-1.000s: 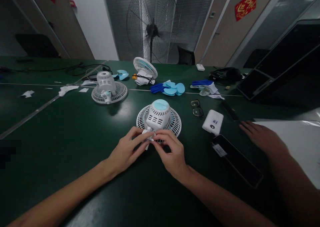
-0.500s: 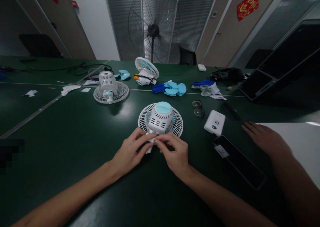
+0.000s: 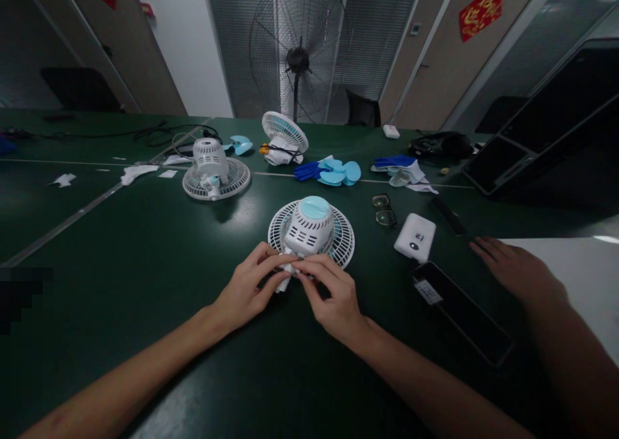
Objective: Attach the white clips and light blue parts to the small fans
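Note:
A small white fan lies grille down on the dark green table, its motor housing and pale blue cap facing up. At its near side, my left hand closes thumb and fingers on the fan's white neck part. My right hand pinches the same part from the other side, its fingertips meeting those of the left. The fingers hide most of that part, and its lower white end sticks out between the hands.
Another fan lies left, with a third fan behind. Light blue fan blades, gloves, glasses, a white device and a black phone-like slab lie about. Another person's hand rests at right.
Both hands have shifted slightly left with the white neck part, and the fan's housing has turned a little with them. The grip stays on the same part.

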`<state>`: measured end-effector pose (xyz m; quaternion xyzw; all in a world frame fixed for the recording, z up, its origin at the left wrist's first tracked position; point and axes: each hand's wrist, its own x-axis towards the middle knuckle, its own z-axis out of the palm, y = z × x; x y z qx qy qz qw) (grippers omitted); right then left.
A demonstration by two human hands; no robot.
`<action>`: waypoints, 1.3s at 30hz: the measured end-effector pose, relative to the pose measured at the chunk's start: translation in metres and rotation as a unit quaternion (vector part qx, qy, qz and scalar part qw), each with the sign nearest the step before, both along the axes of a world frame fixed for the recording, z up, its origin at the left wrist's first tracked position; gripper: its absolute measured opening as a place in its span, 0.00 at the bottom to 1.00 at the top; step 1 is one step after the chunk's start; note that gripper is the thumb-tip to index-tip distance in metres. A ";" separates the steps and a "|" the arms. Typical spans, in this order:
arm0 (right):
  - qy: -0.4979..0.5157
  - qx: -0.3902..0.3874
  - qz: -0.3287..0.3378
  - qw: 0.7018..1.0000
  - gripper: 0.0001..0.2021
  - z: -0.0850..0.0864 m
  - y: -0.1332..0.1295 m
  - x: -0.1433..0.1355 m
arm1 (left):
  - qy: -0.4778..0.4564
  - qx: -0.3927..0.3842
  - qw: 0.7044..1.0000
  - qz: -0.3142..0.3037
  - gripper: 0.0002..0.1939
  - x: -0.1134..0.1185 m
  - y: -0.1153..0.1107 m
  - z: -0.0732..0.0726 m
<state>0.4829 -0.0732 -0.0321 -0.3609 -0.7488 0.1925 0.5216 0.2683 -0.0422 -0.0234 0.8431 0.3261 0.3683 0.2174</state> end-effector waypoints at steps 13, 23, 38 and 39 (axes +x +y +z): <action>-0.014 0.005 -0.032 0.999 0.12 -0.004 0.004 -0.001 | -0.010 -0.008 1.000 -0.019 0.17 -0.006 0.007 0.001; -0.035 0.032 -0.057 0.997 0.10 -0.007 0.002 -0.001 | -0.001 -0.019 1.000 -0.023 0.16 -0.008 0.006 0.003; -0.044 0.024 -0.060 0.997 0.10 0.002 -0.001 -0.001 | 0.000 -0.022 0.999 -0.043 0.18 -0.007 0.007 0.006; -0.044 0.020 -0.052 0.997 0.11 0.003 -0.001 -0.001 | 0.002 -0.022 0.999 -0.043 0.19 -0.007 0.007 0.006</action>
